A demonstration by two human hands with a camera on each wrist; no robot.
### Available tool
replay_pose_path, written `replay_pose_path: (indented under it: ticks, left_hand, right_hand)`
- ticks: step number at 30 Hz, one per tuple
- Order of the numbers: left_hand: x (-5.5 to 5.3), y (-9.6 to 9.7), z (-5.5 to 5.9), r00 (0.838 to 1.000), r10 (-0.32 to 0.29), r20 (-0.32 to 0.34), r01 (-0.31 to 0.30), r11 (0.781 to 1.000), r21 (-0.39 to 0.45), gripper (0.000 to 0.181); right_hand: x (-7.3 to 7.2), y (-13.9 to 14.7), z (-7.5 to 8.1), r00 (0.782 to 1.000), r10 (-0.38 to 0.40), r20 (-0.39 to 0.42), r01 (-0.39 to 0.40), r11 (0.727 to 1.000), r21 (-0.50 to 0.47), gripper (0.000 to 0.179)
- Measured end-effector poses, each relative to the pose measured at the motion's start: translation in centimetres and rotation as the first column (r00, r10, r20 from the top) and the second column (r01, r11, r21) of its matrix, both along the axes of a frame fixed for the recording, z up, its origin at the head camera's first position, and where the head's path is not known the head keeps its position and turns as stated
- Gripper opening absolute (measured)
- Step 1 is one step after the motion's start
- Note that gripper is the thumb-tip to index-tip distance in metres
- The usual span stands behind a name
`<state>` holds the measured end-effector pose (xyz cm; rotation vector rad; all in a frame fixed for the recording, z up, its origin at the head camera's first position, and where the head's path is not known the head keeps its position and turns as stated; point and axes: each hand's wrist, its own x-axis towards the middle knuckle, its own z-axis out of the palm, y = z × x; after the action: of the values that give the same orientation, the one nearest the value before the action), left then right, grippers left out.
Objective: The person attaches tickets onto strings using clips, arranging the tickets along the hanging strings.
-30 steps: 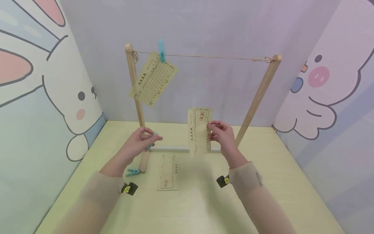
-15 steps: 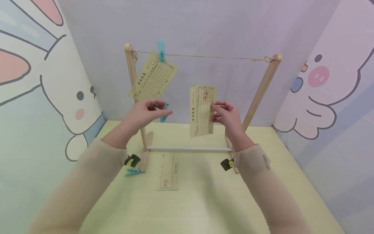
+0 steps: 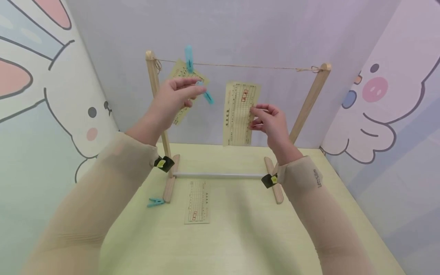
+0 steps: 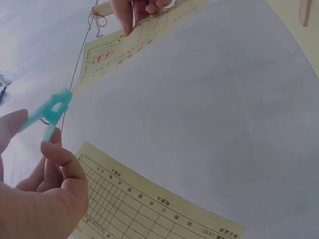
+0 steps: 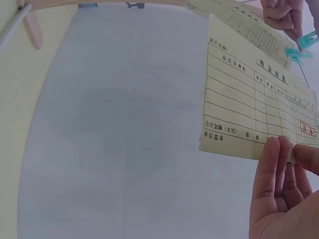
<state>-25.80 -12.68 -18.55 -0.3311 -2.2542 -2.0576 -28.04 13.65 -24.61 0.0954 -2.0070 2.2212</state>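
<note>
My left hand (image 3: 177,97) pinches a blue clothespin (image 3: 208,97) between thumb and fingers, just below the string (image 3: 247,67). In the left wrist view that clothespin (image 4: 52,109) is held by its two handles. My right hand (image 3: 271,124) pinches a printed receipt slip (image 3: 238,118) by its right edge; the slip hangs upright below the string, apart from it. Printed rows and a red stamp show on the slip (image 5: 244,94) in the right wrist view. Behind my left hand, another receipt (image 3: 180,70) hangs tilted from the string by a second blue clothespin (image 3: 189,59), partly hidden.
The string runs between two wooden posts (image 3: 311,101) joined low down by a white rod (image 3: 220,175). On the table (image 3: 227,244) lie more receipt paper (image 3: 197,202) and a blue clothespin (image 3: 156,202), near the left wooden foot (image 3: 169,190). Cartoon-printed walls stand on both sides.
Both hands have risen toward the string, the left with the clothespin and the right with the receipt. My left hand now covers part of the hanging receipt.
</note>
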Motion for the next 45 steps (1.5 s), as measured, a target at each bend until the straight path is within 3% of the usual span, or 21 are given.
replay_pose_path:
  ticks: [5,12,24,29,37,45]
  left_hand:
    - [-0.3,0.7,1.6,1.0,-0.005,-0.019,0.007,0.994,0.111,0.037]
    - [-0.8,1.3,3.3,0.998,0.056,-0.007,-0.054,0.978,0.202,0.026]
    - [-2.2,2.0,4.7,0.992,0.122,-0.012,-0.113,0.949,0.295,0.022]
    - [-2.8,2.4,5.1,0.988,0.151,-0.025,-0.137,0.944,0.3,0.02]
    - [-3.3,3.5,5.1,0.984,0.163,-0.071,-0.139,0.954,0.264,0.023]
    - [-3.6,4.4,5.2,0.978,0.18,-0.101,-0.166,0.977,0.131,0.023]
  right_hand:
    - [-0.3,-0.3,1.3,1.0,-0.009,-0.007,0.009,1.0,0.014,0.013]
    - [-0.8,-0.4,2.4,1.0,0.0,-0.024,0.001,0.999,0.041,0.012]
    - [-1.9,-0.4,3.7,1.0,0.017,-0.02,-0.015,0.997,0.069,0.011]
    - [-2.3,-0.7,3.8,0.999,0.04,-0.001,-0.04,0.997,0.07,0.015]
    - [-2.3,-1.2,3.4,0.999,0.054,0.002,-0.054,0.997,0.053,0.015]
    - [-2.3,-1.4,3.5,0.997,0.067,-0.029,-0.067,0.997,0.024,0.013]
